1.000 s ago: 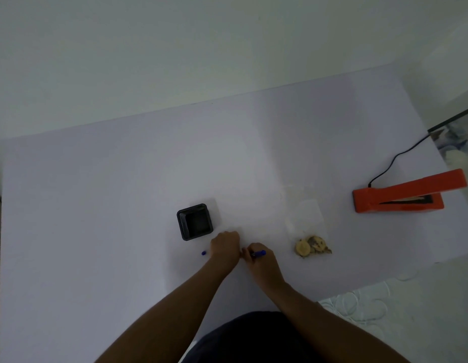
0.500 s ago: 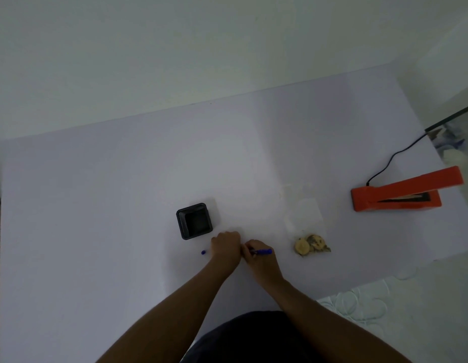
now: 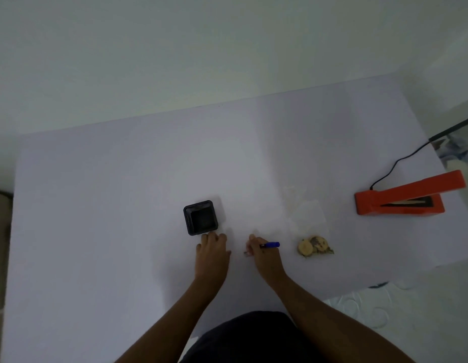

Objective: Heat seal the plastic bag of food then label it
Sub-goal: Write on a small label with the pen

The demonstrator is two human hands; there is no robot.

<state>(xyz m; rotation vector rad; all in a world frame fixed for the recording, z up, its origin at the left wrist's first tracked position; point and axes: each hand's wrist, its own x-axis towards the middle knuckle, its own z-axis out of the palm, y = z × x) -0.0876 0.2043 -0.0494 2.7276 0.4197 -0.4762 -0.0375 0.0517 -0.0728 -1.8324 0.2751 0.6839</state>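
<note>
My right grip point(image 3: 263, 251) pinches blue pen point(image 3: 270, 244), left grip point(image 3: 212, 247) flat, empty on worktop point(image 3: 96, 231). Food bag point(image 3: 307, 224) lies right of pen, long axis toward frame top; right nearer.

Both bare forearms reach forward, hands apart. The left hand point(image 3: 213, 251) lies palm down, fingers loosely curled; the right hand point(image 3: 263, 254) is closed around a pen point(image 3: 271, 244).

Black square container point(image 3: 200, 217) on pale table point(image 3: 96, 205), plain wall point(image 3: 175, 48) behind, patterned white surface point(image 3: 385, 305) at right
</note>
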